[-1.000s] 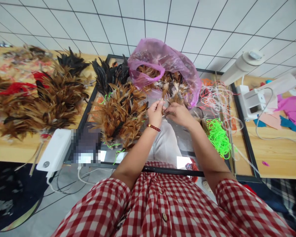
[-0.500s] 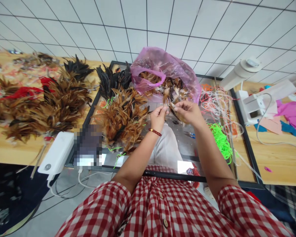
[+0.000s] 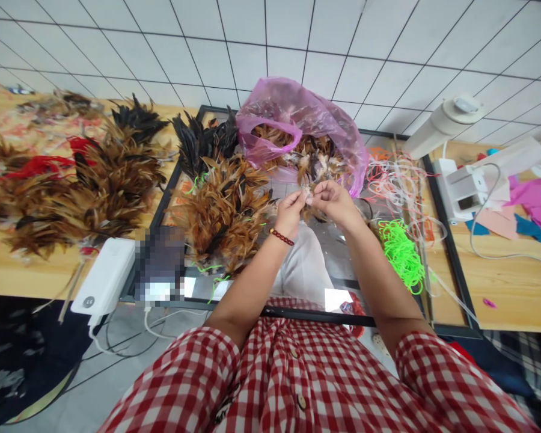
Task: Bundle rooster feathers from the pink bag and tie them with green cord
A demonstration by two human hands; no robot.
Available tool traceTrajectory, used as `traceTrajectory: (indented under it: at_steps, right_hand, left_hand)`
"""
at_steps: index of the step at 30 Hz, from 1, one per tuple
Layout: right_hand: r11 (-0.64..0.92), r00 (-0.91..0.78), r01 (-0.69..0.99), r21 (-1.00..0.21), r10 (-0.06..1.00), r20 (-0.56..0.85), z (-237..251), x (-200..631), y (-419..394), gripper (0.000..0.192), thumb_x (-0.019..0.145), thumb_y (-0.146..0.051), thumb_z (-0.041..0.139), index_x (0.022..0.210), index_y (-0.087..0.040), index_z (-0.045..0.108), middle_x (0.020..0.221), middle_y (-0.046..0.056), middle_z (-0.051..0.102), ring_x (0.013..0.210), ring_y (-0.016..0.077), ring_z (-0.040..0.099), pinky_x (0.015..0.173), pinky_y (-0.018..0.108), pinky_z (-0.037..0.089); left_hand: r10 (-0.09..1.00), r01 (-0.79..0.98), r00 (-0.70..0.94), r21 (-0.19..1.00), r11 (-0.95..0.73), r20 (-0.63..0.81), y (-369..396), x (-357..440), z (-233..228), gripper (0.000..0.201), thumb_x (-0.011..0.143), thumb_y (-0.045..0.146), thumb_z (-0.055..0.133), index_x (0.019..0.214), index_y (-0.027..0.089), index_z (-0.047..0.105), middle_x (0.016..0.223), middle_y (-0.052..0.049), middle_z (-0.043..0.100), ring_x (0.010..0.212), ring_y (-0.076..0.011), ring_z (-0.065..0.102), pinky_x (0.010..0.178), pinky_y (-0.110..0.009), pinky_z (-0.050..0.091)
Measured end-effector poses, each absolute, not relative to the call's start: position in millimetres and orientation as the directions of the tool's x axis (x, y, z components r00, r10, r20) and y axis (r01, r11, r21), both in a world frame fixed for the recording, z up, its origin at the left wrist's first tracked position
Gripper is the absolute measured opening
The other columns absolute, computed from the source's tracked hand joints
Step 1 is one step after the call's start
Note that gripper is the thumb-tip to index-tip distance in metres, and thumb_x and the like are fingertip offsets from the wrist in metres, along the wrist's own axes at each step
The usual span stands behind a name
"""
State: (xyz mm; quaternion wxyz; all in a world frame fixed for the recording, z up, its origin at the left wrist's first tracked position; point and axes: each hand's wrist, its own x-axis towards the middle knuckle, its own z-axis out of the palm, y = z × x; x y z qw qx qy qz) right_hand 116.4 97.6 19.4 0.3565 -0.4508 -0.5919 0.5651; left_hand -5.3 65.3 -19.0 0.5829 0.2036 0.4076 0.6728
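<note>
My left hand (image 3: 291,211), a beaded bracelet on its wrist, is closed in a pinch on small feathers (image 3: 307,192) with pale, fluffy bases. The fingertips of my right hand (image 3: 334,204) pinch the same feathers from the other side and meet the left fingertips. Just beyond the hands lies an open pink plastic bag (image 3: 329,117), full of brown and white feathers. To the left of my hands is a pile of brown feathers (image 3: 225,210), with black feathers (image 3: 205,138) behind it and bits of green cord around it. How many feathers I hold is hidden.
A glass panel in a black frame (image 3: 451,258) lies under my work. Green cord (image 3: 401,255) and tangled clear and orange strands (image 3: 394,174) lie on its right. More feather bunches (image 3: 99,186) and a white power bank (image 3: 103,276) are at left; a white cylinder (image 3: 446,123) stands at right.
My right hand has moved left, so its fingertips now meet those of my left hand at the feathers' pale bases. The view has shifted slightly.
</note>
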Motion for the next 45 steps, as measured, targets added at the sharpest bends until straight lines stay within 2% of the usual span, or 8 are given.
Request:
traceTrajectory:
  at_steps: [5, 9, 15, 19, 25, 29, 34, 45]
  right_hand:
    - [0.069, -0.387, 0.243, -0.968, 0.922, -0.032, 17, 132, 104, 0.045, 0.063, -0.048, 0.089, 0.088, -0.020, 0.064, 0.070, -0.003, 0.064, 0.061, 0.0104, 0.055, 0.058, 0.025, 0.044]
    - [0.080, -0.493, 0.147, -0.986, 0.870, -0.003, 23, 138, 105, 0.046, 0.073, -0.051, 0.084, 0.103, -0.020, 0.069, 0.076, 0.000, 0.071, 0.069, 0.0144, 0.065, 0.068, 0.030, 0.052]
    - [0.110, -0.521, 0.014, -0.994, 0.849, 0.086, 34, 134, 98, 0.039, 0.076, -0.057, 0.082, 0.081, -0.021, 0.067, 0.067, 0.002, 0.068, 0.061, 0.0188, 0.067, 0.063, 0.036, 0.055]
    - [0.183, -0.436, 0.154, -0.971, 0.894, 0.099, 30, 131, 99, 0.038, 0.078, -0.057, 0.078, 0.076, -0.023, 0.061, 0.065, 0.000, 0.063, 0.061, 0.0175, 0.062, 0.063, 0.033, 0.052]
    - [0.315, -0.337, 0.474, -0.822, 0.928, 0.161, 30, 135, 105, 0.014, 0.085, -0.031, 0.065, 0.082, -0.018, 0.069, 0.080, 0.004, 0.071, 0.074, 0.0155, 0.061, 0.070, 0.028, 0.045]
    - [0.352, -0.449, 0.786, -0.508, 0.890, -0.076, 42, 138, 99, 0.010, 0.081, -0.020, 0.067, 0.084, -0.016, 0.077, 0.085, 0.006, 0.076, 0.076, 0.0179, 0.065, 0.070, 0.029, 0.041]
    - [0.385, -0.444, 0.888, -0.253, 0.860, -0.250, 54, 130, 87, 0.018, 0.084, -0.024, 0.069, 0.097, -0.021, 0.081, 0.099, 0.008, 0.081, 0.093, 0.0232, 0.071, 0.072, 0.030, 0.041]
    - [0.272, -0.293, 0.943, -0.193, 0.952, -0.087, 32, 133, 96, 0.025, 0.088, -0.026, 0.058, 0.096, -0.019, 0.080, 0.106, 0.013, 0.079, 0.095, 0.0272, 0.071, 0.074, 0.033, 0.046]
  left_hand:
    - [0.942, -0.456, -0.323, 0.887, -0.068, -0.094, 66, -4, -27, 0.014, 0.080, 0.031, 0.081, 0.075, 0.019, 0.076, 0.080, -0.001, 0.075, 0.077, -0.0114, 0.066, 0.083, -0.025, 0.050]
    - [0.979, -0.385, -0.204, 0.922, -0.052, -0.030, 63, -3, -25, 0.029, 0.082, 0.044, 0.080, 0.069, 0.019, 0.070, 0.060, 0.003, 0.065, 0.061, -0.0103, 0.058, 0.069, -0.024, 0.047]
    - [0.999, -0.400, -0.032, 0.915, -0.046, 0.036, 56, -7, -12, 0.039, 0.080, 0.051, 0.080, 0.066, 0.018, 0.065, 0.056, 0.003, 0.057, 0.058, -0.0101, 0.055, 0.065, -0.025, 0.044]
    - [0.996, -0.354, 0.013, 0.932, -0.074, 0.084, 55, -7, -13, 0.046, 0.080, 0.057, 0.078, 0.062, 0.017, 0.063, 0.058, 0.001, 0.059, 0.060, -0.0094, 0.054, 0.065, -0.024, 0.043]
    - [0.966, -0.387, -0.257, 0.912, -0.138, 0.037, 63, -9, -24, 0.042, 0.079, 0.058, 0.078, 0.070, 0.019, 0.067, 0.052, 0.006, 0.052, 0.053, -0.0082, 0.049, 0.062, -0.025, 0.044]
    - [0.909, -0.443, -0.416, 0.867, -0.228, 0.026, 68, -15, -25, 0.036, 0.081, 0.053, 0.079, 0.071, 0.020, 0.068, 0.054, 0.006, 0.052, 0.053, -0.0074, 0.049, 0.065, -0.025, 0.047]
    - [0.878, -0.454, -0.478, 0.860, -0.234, -0.014, 69, -17, -24, 0.034, 0.082, 0.049, 0.079, 0.070, 0.019, 0.067, 0.053, 0.007, 0.050, 0.053, -0.0072, 0.048, 0.062, -0.024, 0.045]
    - [0.851, -0.433, -0.516, 0.888, -0.158, -0.100, 71, -15, -27, 0.029, 0.089, 0.041, 0.072, 0.070, 0.019, 0.066, 0.053, 0.007, 0.049, 0.053, -0.0073, 0.048, 0.064, -0.023, 0.045]
